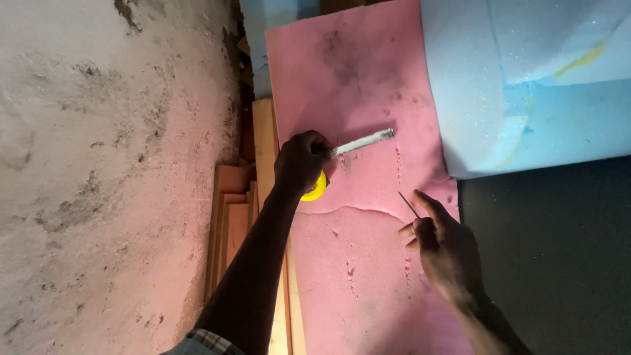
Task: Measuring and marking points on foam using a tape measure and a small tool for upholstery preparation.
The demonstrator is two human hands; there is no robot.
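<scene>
On pink foam (368, 263): tape measure (315, 189) (yellow)

Your left hand (301, 160) hides most of the yellow tape case (316, 189); pink foam (368, 263) and blue foam (526, 79) run off frame.

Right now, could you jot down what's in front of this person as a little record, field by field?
Left hand: closed on a yellow tape measure, its blade pulled out across the foam
Right hand: pinching a thin needle-like tool, tip just above the foam
Work surface: pink foam sheet, with small marks and a tear line
Beside it: blue foam to the upper right, wooden boards to the left
Background: rough grey wall
</scene>
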